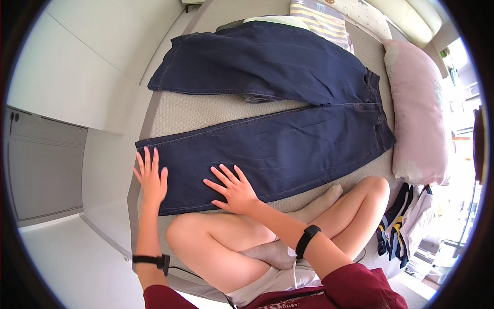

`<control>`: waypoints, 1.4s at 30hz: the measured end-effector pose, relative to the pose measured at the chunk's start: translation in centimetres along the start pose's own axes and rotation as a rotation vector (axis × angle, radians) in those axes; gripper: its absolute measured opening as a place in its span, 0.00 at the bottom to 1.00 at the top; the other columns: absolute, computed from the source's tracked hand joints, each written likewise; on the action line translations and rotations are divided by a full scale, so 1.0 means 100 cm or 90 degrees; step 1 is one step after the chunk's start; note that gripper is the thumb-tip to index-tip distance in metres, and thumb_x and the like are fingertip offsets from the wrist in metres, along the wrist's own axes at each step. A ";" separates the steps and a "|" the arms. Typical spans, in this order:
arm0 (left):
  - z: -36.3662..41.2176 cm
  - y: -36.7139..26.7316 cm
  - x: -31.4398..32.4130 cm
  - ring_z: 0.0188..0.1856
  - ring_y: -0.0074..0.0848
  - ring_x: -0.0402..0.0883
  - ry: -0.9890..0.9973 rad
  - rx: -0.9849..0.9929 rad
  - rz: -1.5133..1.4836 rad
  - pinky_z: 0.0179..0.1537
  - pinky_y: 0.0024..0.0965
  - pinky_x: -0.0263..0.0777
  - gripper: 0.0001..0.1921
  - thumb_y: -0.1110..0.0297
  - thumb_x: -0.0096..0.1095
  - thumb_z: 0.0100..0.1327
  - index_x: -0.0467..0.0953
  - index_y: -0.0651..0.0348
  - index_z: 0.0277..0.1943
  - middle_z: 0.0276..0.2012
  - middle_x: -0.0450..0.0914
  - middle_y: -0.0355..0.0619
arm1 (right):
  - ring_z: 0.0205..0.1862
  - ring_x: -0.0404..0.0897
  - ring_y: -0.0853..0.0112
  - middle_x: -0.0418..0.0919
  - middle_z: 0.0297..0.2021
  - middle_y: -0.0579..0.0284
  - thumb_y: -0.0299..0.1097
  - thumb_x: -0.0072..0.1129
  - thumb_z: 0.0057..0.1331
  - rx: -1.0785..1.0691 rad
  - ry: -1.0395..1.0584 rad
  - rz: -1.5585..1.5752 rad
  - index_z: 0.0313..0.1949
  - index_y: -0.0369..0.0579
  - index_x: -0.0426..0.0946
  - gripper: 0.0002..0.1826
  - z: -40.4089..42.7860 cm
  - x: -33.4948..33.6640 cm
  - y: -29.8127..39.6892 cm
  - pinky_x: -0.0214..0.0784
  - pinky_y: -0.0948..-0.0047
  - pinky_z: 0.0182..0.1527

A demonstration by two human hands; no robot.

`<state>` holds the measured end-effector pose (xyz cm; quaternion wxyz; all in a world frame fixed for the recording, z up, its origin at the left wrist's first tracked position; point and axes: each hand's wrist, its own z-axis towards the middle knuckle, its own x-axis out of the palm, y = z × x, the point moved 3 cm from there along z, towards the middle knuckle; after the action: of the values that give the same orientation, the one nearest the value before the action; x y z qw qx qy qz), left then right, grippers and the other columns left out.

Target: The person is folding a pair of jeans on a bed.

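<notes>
A pair of dark blue denim jeans [293, 143] lies spread on the bed, its waistband toward the right and its legs reaching left. Flat on the nearer leg, close to the hem, rests my left hand [151, 177], fingers apart. My right hand [233, 189] is spread on the same leg, farther along toward the middle. Neither hand grips the fabric. Some light creases run across both legs. Part of a grey item shows under the inner edge of the far leg.
A pink pillow [417, 116] lies right of the waistband. Folded striped fabric [322, 23] sits beyond the jeans. Several dark and light garments [409, 224] are at the right edge. The textured bed cover [193, 110] shows between the legs; a white cabinet [88, 46] stands left.
</notes>
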<state>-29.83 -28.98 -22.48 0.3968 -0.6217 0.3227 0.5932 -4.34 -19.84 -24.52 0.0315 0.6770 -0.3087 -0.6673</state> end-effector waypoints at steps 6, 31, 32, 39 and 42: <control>-0.071 -0.029 0.002 0.75 0.54 0.43 0.086 0.162 0.037 0.67 0.69 0.29 0.31 0.49 0.51 0.65 0.63 0.48 0.69 0.72 0.54 0.52 | 0.75 0.42 0.62 0.44 0.75 0.61 0.59 0.40 0.70 0.055 -0.044 -0.040 0.72 0.72 0.51 0.33 -0.001 0.007 0.004 0.31 0.46 0.72; -0.074 -0.006 0.021 0.76 0.45 0.42 0.005 0.000 0.091 0.71 0.56 0.35 0.36 0.63 0.54 0.58 0.57 0.52 0.72 0.75 0.46 0.53 | 0.74 0.47 0.58 0.49 0.73 0.61 0.47 0.45 0.70 0.495 -0.198 -0.125 0.72 0.71 0.52 0.31 -0.154 -0.075 -0.214 0.39 0.46 0.71; -0.075 -0.005 0.023 0.76 0.45 0.42 -0.003 0.009 0.092 0.71 0.56 0.35 0.36 0.63 0.54 0.58 0.57 0.52 0.72 0.75 0.46 0.53 | 0.74 0.46 0.58 0.48 0.73 0.61 0.48 0.45 0.70 0.528 -0.176 -0.122 0.72 0.70 0.51 0.32 -0.158 -0.080 -0.227 0.39 0.46 0.71; -0.076 -0.003 0.021 0.76 0.45 0.42 0.012 -0.003 0.104 0.71 0.57 0.35 0.37 0.62 0.55 0.57 0.57 0.51 0.72 0.75 0.46 0.53 | 0.76 0.35 0.59 0.35 0.76 0.65 0.52 0.36 0.73 0.563 0.153 0.076 0.74 0.69 0.41 0.33 -0.211 -0.155 -0.310 0.36 0.44 0.72; -0.066 -0.009 0.001 0.76 0.48 0.43 0.080 0.006 0.076 0.71 0.57 0.37 0.37 0.61 0.57 0.57 0.57 0.51 0.72 0.74 0.47 0.54 | 0.74 0.49 0.55 0.50 0.73 0.54 0.48 0.37 0.74 0.543 0.162 0.095 0.72 0.58 0.52 0.29 -0.216 -0.195 -0.334 0.47 0.54 0.71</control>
<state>-25.85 -34.28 -22.62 0.3430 -0.6356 0.3863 0.5738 29.80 8.15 -20.16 -0.1645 0.6822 -0.5977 -0.3877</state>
